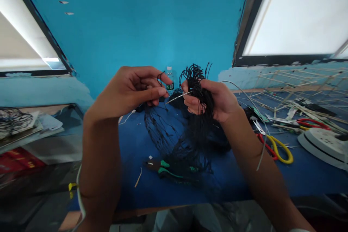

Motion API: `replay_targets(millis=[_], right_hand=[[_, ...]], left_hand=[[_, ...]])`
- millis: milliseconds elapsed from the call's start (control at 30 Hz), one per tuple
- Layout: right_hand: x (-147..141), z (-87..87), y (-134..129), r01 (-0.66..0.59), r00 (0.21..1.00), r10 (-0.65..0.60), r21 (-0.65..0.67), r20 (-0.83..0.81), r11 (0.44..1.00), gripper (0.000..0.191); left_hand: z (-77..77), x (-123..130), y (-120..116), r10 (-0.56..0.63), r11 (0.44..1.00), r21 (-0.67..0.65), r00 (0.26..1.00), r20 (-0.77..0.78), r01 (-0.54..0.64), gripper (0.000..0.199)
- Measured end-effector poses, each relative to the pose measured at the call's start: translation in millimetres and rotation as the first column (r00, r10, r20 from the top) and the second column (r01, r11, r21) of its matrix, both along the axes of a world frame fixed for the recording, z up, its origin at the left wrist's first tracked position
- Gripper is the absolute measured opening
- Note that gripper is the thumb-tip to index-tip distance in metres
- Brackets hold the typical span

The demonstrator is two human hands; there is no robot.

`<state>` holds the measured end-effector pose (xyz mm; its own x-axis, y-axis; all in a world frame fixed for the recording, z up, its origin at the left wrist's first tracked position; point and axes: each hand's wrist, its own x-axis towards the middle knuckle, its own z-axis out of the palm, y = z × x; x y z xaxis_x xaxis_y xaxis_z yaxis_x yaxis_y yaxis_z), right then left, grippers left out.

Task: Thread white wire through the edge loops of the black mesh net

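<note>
Fine black netting (163,130) hangs between my two hands and drapes down to the blue tabletop. My right hand (214,98) is closed round a thick gathered bunch (194,76) of it, with loops sticking up above the fingers. A thin pale metal rod (178,98), like a needle, pokes out of that hand towards the left. My left hand (144,87) pinches part of the black netting between thumb and forefinger, and a loop of cord shows by the fingertip. Below the netting lie pliers (160,166) with green and black handles, partly covered by strands.
Yellow-and-red-handled scissors (278,148) and a white reel (323,146) lie to the right on the blue table (130,188). Behind them stands a frame of thin sticks (293,83). A plastic bottle (169,74) is by the wall, and a shelf with papers (49,123) is at left.
</note>
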<state>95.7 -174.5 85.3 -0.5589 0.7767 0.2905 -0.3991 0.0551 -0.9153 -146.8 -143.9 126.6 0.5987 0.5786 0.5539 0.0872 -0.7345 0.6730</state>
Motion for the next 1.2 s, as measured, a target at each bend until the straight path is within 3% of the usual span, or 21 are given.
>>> replay_targets(millis=[200, 567, 800, 967, 1200], right_hand=[[-7, -2.7, -1, -0.002, 1.000, -0.001, 0.084, 0.028, 0.996, 0.031], [-7, -3.0, 0, 0.065, 0.991, -0.072, 0.056, 0.115, 0.996, 0.039], [-8, -1.9, -2, 0.013, 0.999, -0.009, 0.074, -0.046, 0.997, 0.026], [-5, 3.3, -11, 0.108, 0.987, -0.097, 0.084, -0.124, 0.991, 0.022], [-5, 8.7, -19, 0.152, 0.978, -0.137, 0.091, -0.155, 0.984, 0.027]], left_hand=[[-2.2, 13, -4, -0.070, 0.994, -0.079, 0.998, -0.001, 0.069, 0.019], [-3.9, 18, -7, -0.001, 1.000, 0.004, 1.000, 0.009, 0.001, 0.017], [-1.5, 16, -8, 0.023, 1.000, 0.015, 0.998, 0.058, -0.024, 0.020], [-1.8, 5, -1, -0.021, 0.999, -0.026, 0.995, 0.102, 0.024, 0.027], [-1.6, -5, 20, -0.148, 0.987, 0.049, 0.988, -0.039, 0.150, 0.051]])
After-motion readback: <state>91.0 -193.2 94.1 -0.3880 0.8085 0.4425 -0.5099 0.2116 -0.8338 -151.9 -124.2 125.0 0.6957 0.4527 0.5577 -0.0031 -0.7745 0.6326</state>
